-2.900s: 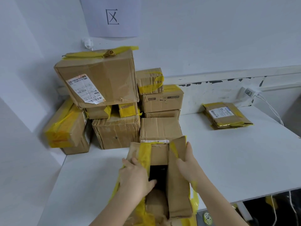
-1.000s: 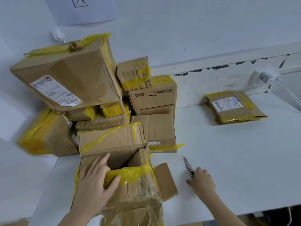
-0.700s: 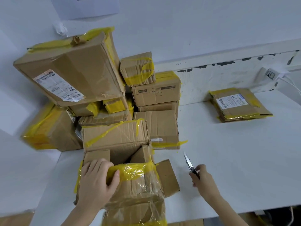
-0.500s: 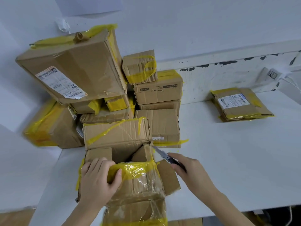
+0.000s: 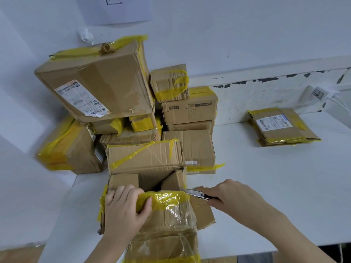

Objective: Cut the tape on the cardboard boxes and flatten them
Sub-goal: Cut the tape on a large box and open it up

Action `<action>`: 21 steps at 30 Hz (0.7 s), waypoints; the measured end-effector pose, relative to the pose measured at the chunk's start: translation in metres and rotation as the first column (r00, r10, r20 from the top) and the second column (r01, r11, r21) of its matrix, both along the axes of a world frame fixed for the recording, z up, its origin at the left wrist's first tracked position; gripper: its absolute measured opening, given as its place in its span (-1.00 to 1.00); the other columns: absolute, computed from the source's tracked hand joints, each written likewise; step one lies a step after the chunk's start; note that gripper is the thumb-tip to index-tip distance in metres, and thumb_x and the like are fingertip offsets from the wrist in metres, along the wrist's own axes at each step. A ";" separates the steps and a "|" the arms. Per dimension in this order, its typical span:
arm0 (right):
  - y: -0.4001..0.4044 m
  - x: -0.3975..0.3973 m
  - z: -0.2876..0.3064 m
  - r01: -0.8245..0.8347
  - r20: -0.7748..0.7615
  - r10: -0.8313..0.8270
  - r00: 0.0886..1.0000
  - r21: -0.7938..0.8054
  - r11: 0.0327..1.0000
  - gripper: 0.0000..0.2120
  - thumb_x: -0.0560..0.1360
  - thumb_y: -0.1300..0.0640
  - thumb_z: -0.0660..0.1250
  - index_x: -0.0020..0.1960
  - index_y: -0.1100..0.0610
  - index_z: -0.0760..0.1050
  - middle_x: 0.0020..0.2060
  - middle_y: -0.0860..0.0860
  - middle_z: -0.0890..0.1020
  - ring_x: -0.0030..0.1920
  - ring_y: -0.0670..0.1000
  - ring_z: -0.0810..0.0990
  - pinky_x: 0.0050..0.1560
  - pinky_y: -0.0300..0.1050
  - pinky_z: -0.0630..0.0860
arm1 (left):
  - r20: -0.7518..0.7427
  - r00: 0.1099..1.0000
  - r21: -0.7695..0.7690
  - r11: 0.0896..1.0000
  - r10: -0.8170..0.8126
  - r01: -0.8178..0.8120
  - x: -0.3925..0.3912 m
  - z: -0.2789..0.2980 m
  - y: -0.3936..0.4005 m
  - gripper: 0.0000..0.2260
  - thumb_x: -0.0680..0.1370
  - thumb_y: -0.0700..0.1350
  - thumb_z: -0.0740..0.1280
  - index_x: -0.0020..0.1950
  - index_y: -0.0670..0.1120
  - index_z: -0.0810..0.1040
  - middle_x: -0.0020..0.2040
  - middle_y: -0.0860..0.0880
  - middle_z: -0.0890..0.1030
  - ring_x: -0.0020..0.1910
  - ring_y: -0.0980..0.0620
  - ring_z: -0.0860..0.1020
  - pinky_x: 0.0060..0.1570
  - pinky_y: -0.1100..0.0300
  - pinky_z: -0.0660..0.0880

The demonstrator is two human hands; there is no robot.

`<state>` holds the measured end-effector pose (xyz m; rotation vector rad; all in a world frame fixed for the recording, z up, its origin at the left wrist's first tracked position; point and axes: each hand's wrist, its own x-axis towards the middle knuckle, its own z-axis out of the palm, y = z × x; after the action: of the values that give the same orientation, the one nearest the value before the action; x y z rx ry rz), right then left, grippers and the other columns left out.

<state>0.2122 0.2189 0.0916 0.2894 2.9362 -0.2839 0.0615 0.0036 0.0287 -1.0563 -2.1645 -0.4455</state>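
The box (image 5: 163,215) lies at the bench's (image 5: 266,196) near edge, at 6 o'clock in the view, its open end turned away toward the pile (image 5: 123,114). It is creased brown cardboard, wrapped in clear film and banded with yellow tape (image 5: 167,199) across the top rim; another yellow band shows at its bottom edge. One flap (image 5: 123,180) stands up at 11 o'clock of the opening, a second stands at 1 o'clock, and a third lies flat on the bench at 3 o'clock.

The left hand (image 5: 123,211) grips the taped rim at the box's 10 o'clock corner: its fingers (image 5: 121,192) curl over the edge into the opening and the thumb presses the tape from the near side.

The right hand (image 5: 233,196) comes in from 4 o'clock, its fingers wrapped round a knife (image 5: 196,194). The blade points toward 9 o'clock and its tip meets the right end of the tape band, at the box's 2 o'clock corner, above the flat flap.

The pile of taped boxes fills the corner from 9 to 12 o'clock, touching the box's far flaps. Flattened cartons (image 5: 281,126) lie well apart at 2 o'clock, by the wall.
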 end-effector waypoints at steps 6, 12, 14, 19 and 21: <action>-0.001 0.011 0.003 0.011 0.007 -0.011 1.000 0.005 1.000 -0.79 0.64 0.03 0.02 0.15 -0.06 0.41 -0.38 -0.03 0.29 -0.26 0.09 0.36 -0.44 -0.17 0.18 | 0.012 1.000 0.011 1.000 0.008 -0.008 0.000 0.000 0.000 -0.44 0.61 0.18 -0.03 -0.29 -0.15 0.55 -0.33 -0.04 0.55 -0.20 0.04 0.35 -0.14 0.09 0.25; -0.016 0.004 -0.006 0.090 0.000 -0.090 0.996 0.021 0.996 -0.74 0.64 0.05 0.01 0.21 0.01 0.42 -0.38 -0.02 0.25 -0.31 0.11 0.34 -0.48 -0.20 0.12 | -0.027 0.998 0.057 0.997 -0.054 0.055 0.000 0.001 0.000 -0.46 0.61 0.15 0.00 -0.32 -0.16 0.53 -0.35 -0.04 0.54 -0.23 0.03 0.35 -0.15 0.10 0.23; -0.023 0.007 -0.013 0.140 -0.015 -0.140 0.990 0.003 0.990 -0.77 0.64 0.04 0.01 0.18 0.03 0.39 -0.37 -0.01 0.26 -0.30 0.10 0.35 -0.46 -0.19 0.13 | 0.005 1.000 0.052 0.998 -0.022 0.022 -0.002 0.001 0.000 -0.44 0.61 0.17 -0.02 -0.32 -0.15 0.53 -0.35 -0.03 0.54 -0.22 0.04 0.34 -0.16 0.11 0.22; -0.042 0.021 -0.023 0.264 -0.001 -0.264 0.965 -0.009 0.965 -0.83 0.64 0.04 0.02 0.18 -0.02 0.33 -0.36 -0.04 0.26 -0.21 0.14 0.36 -0.46 -0.20 0.12 | 0.012 1.000 0.060 0.998 -0.018 0.017 -0.004 0.001 0.005 -0.43 0.61 0.18 -0.04 -0.31 -0.16 0.53 -0.34 -0.05 0.54 -0.22 0.04 0.34 -0.16 0.11 0.22; -0.051 0.018 -0.029 0.304 -0.003 -0.304 0.953 -0.020 0.952 -0.79 0.64 0.09 0.04 0.26 -0.02 0.28 -0.36 -0.04 0.23 -0.22 0.14 0.35 -0.46 -0.17 0.13 | 0.011 1.000 0.067 0.998 -0.020 0.019 -0.004 0.001 0.005 -0.43 0.61 0.18 -0.04 -0.31 -0.16 0.53 -0.34 -0.05 0.55 -0.21 0.04 0.34 -0.16 0.11 0.22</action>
<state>0.2303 0.1679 0.0631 0.7425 2.8851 -0.3548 0.0574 0.0089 0.0298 -1.0412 -2.1363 -0.5301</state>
